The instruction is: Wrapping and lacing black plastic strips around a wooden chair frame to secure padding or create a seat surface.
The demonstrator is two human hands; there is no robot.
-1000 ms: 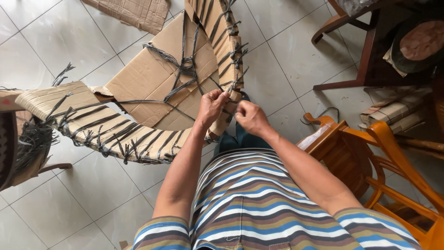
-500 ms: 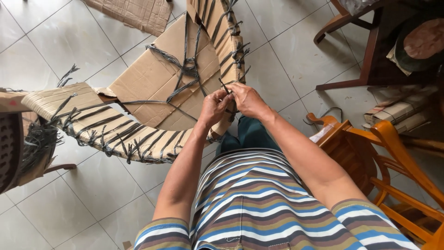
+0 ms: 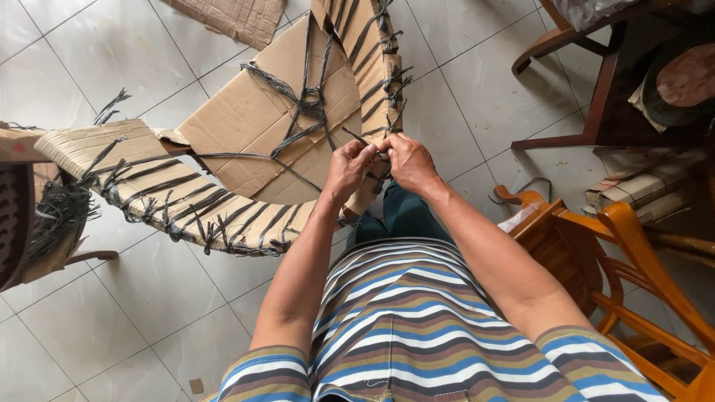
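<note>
A curved cardboard-wrapped frame (image 3: 179,193) bound with many dark plastic straps lies on the floor in front of me. A flat cardboard sheet (image 3: 261,119) with crossed straps sits inside its curve. My left hand (image 3: 348,170) and my right hand (image 3: 408,160) meet at the frame's right bend, fingertips together pinching a dark strap (image 3: 356,137) that sticks out there. Both forearms reach forward from my striped shirt.
An orange wooden chair (image 3: 618,253) stands close on my right. A dark wooden chair or table leg (image 3: 581,82) is at the upper right with bundled items beside it. Another cardboard piece (image 3: 231,18) lies at the top. A dark woven object (image 3: 15,216) is at the left edge.
My two hands have come closer together at the frame's bend, and the right hand has shifted left toward the left hand on the strap.
</note>
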